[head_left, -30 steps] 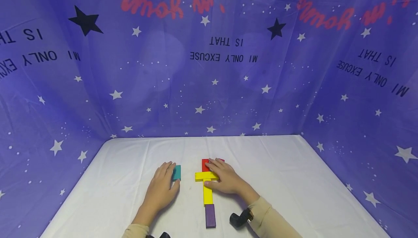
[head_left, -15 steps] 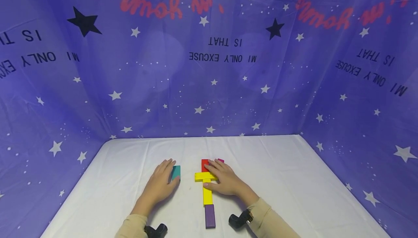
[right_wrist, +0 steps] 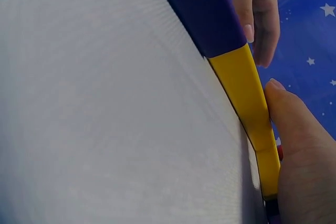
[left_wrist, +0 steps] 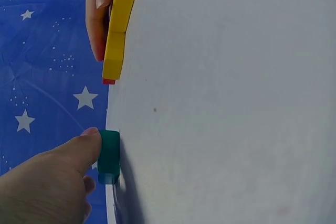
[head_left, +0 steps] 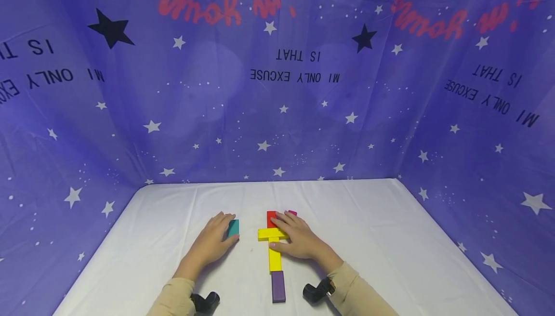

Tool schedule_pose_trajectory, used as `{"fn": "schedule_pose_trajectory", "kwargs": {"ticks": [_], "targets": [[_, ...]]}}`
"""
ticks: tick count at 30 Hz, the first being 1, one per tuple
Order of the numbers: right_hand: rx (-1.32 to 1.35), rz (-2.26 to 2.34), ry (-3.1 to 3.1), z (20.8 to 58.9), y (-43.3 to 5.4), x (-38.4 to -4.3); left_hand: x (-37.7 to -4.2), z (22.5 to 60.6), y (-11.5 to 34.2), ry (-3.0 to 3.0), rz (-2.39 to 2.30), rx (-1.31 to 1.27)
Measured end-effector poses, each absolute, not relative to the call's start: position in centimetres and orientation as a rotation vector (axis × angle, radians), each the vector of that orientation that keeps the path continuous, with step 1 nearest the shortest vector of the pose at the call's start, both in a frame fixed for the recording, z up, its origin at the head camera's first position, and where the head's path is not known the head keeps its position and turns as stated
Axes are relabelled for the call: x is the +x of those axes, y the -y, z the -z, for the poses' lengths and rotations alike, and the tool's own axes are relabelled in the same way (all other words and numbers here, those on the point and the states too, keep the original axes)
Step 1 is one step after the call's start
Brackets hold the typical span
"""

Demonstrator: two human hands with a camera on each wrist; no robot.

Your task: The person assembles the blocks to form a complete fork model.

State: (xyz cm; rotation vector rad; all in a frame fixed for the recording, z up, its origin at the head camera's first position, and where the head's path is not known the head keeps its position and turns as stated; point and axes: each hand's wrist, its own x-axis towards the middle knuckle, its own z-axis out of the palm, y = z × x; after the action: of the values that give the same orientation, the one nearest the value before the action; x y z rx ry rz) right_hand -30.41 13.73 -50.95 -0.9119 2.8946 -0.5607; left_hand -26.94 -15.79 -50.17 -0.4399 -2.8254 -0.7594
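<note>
At the left, my left hand (head_left: 212, 241) pinches a teal block (head_left: 233, 228), thumb at its near end and fingers at its far end. In the left wrist view the thumb lies on the end of the teal block (left_wrist: 109, 153). My right hand (head_left: 302, 240) rests over a row of blocks with its fingers stretched out, covering part of a red block (head_left: 271, 218) and of a yellow crosswise block (head_left: 266, 234). Its thumb touches a lengthwise yellow block (head_left: 275, 259). At the near end of that one lies a purple block (head_left: 278, 287). A magenta corner (head_left: 293, 212) shows beyond the right fingers.
The blocks lie on a white cloth-covered table (head_left: 368, 239). Purple star-printed cloth (head_left: 277, 113) hangs behind it and along both sides. Black camera mounts (head_left: 318, 293) sit at both wrists, close to the table.
My left hand's thumb and fingers have shifted slightly about the teal block, and the left forearm has moved a little outward. The right hand stays nearly still on the blocks.
</note>
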Motion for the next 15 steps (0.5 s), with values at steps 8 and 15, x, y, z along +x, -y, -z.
{"fn": "schedule_pose_trajectory", "kwargs": {"ticks": [8, 15], "targets": [[-0.910, 0.558, -2.897, 51.04, -13.78, -30.47, -26.80, 49.80, 15.86, 2.878, 0.808, -0.449], [-0.924, 0.558, -2.900, 51.21, -13.81, -30.55, -26.83, 49.74, 16.17, 2.904, 0.872, -0.443]]}}
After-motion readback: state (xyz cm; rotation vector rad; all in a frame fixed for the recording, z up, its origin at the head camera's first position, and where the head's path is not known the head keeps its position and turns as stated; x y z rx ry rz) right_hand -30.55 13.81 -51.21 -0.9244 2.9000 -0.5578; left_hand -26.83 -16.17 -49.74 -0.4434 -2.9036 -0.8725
